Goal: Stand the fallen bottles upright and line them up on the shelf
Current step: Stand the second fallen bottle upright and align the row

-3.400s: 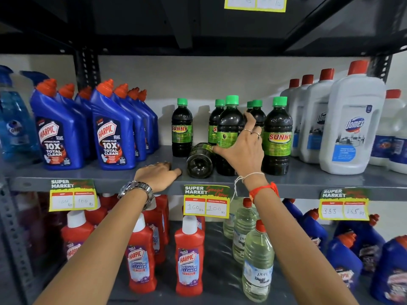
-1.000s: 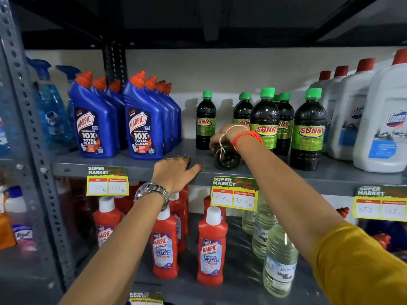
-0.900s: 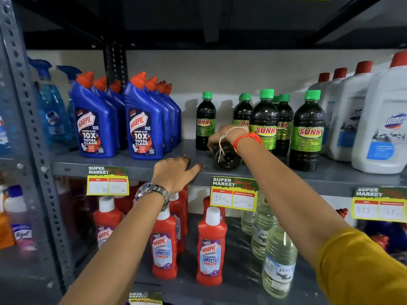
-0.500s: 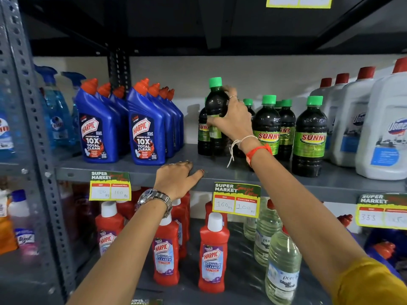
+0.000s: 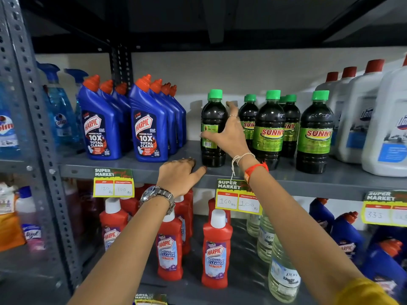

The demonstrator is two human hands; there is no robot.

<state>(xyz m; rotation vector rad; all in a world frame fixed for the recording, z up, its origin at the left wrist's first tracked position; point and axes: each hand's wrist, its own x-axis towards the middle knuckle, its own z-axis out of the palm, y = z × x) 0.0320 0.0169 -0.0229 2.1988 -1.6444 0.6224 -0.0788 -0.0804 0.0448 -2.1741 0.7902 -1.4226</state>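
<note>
A dark Sunny bottle (image 5: 212, 119) with a green cap stands upright near the front of the grey shelf (image 5: 308, 183), its label turned away. My right hand (image 5: 229, 135) wraps around its right side, thumb across the label. Several more Sunny bottles (image 5: 271, 128) stand upright to its right, in front and back rows. My left hand (image 5: 179, 176) rests flat on the shelf's front edge, just left of the held bottle's base, holding nothing.
Blue Harpic bottles (image 5: 147, 128) stand in rows to the left, white Domex jugs (image 5: 387, 128) to the right. A grey upright post (image 5: 37, 128) frames the left side. Red Harpic bottles (image 5: 217, 252) and clear bottles (image 5: 284, 276) fill the shelf below. Price tags (image 5: 239, 198) hang off the edge.
My right hand took hold of the bottle lying on its side, lifted it, turned it upright and set it on the shelf at the left of the row. My left hand stayed put.
</note>
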